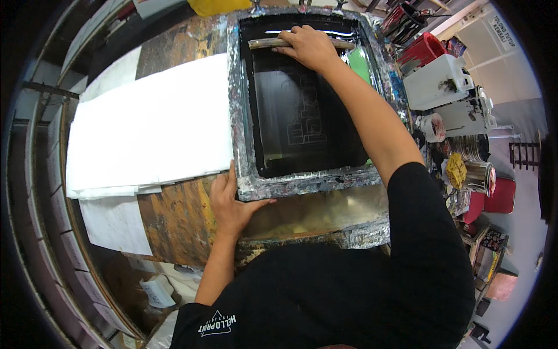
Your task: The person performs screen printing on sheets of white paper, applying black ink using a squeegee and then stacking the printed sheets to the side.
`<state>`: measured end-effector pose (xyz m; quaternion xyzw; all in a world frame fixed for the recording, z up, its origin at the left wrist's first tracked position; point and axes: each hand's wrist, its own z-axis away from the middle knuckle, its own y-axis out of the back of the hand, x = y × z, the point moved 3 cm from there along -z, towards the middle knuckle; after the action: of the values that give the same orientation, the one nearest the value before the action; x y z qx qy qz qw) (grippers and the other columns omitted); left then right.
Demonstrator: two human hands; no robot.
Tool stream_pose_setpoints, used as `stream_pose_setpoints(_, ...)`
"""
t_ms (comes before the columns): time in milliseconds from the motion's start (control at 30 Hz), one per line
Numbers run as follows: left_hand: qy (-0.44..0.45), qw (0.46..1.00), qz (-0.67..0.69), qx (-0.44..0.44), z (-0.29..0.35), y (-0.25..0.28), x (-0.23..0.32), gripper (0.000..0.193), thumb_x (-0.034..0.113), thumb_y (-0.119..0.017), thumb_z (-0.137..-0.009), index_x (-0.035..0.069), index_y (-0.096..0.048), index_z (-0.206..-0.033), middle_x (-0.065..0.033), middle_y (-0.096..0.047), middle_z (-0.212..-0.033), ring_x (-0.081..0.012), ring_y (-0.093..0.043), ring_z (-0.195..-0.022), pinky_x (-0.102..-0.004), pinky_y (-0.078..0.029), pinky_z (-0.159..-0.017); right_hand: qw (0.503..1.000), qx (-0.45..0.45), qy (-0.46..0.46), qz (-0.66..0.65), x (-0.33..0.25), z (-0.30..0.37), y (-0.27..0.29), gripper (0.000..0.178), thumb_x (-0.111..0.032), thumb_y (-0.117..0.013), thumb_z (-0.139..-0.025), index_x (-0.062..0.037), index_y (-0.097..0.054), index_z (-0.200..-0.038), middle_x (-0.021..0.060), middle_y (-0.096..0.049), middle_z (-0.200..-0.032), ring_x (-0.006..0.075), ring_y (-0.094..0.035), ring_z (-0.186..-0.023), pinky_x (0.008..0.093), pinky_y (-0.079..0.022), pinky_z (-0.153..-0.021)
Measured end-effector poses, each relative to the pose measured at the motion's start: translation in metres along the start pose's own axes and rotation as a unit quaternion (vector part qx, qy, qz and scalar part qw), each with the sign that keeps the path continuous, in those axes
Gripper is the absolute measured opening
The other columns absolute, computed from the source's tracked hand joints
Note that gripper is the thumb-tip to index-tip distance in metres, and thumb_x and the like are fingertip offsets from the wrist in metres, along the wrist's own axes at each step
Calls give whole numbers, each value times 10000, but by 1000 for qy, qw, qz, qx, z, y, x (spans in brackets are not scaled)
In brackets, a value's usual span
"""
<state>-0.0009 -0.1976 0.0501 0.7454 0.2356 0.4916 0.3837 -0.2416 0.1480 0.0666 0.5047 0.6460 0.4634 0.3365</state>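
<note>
Brown squeegee (264, 43) clasped under right grip (309, 47); left grip (228, 202) at frame corner (247, 188), seemingly unclenched.

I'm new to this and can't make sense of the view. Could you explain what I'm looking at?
There's no machine arm here: these are a person's two bare hands. The single picture is taken from the person's head, looking down; its wide fisheye view bends straight edges. The right hand holds a long bar across the far part of a dark screen inside a stained frame. The left hand is at the frame's near left corner; whether it grips is unclear. White sheets lie to the left on a stained table. A white canister stands off to the right.
</note>
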Motion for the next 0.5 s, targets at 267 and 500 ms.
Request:
stream_pose_setpoints(267,-21,999,16,19,1,1,1,1241,575,-1006,-533,-53,-576,-1513,-133,-612,-978,-316,-609,-913,-448,-503,-838,996,43,13,-73,-96,150,58,415,-322,-818,-864,-146,-707,-1223,71,-682,-1036,303,-670,-984,450,-579,-787)
stream_pose_setpoints(500,-23,998,44,36,2,4,8,1187,555,-1016,-555,-62,-602,-1480,-118,-665,-1041,-306,-646,-984,-426,-524,-893,989,-112,-24,-98,-159,211,139,411,-373,-792,-902,-89,-679,-1176,93,-651,-1039,311,-665,-988,453,-591,-798)
